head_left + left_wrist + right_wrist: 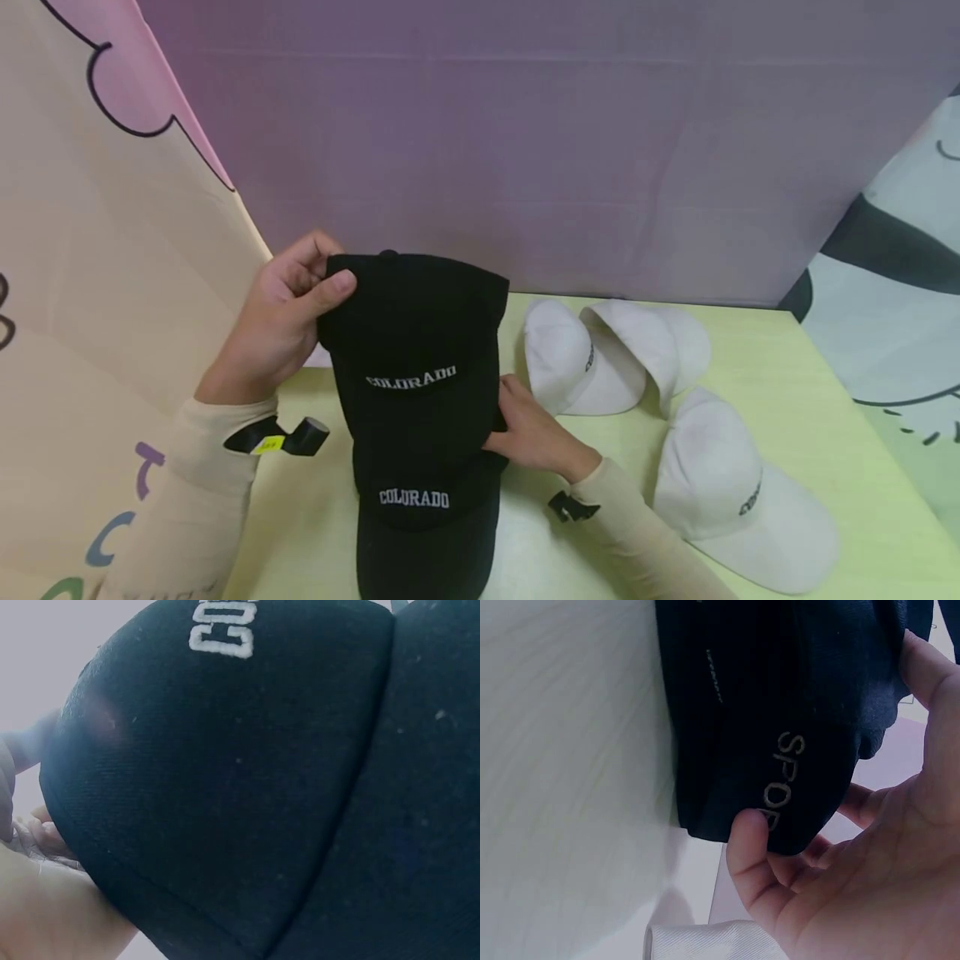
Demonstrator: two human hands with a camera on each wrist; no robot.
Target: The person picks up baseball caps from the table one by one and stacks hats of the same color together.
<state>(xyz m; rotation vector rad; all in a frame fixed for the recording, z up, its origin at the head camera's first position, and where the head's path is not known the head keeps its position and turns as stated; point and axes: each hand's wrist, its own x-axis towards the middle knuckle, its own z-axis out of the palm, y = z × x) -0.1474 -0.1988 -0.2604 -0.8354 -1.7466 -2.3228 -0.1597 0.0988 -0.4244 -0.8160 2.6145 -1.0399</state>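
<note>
Two black caps with white COLORADO lettering overlap in the middle of the head view. My left hand (281,312) pinches the top left edge of the upper black cap (420,325), thumb in front. Below it, the lower black cap (427,554) has its brim toward me. At the right side of the black caps is my right hand (536,429), its fingers partly hidden behind them. In the right wrist view, that hand's thumb and fingers hold a black cap edge (810,776) bearing white letters. Black fabric (225,787) fills most of the left wrist view.
Two white caps (555,350) lie together at the back of the pale yellow table (810,433). Another white cap (712,475) lies nearer on the right. A purple-grey backdrop (525,150) stands behind the table, with printed cloth on both sides.
</note>
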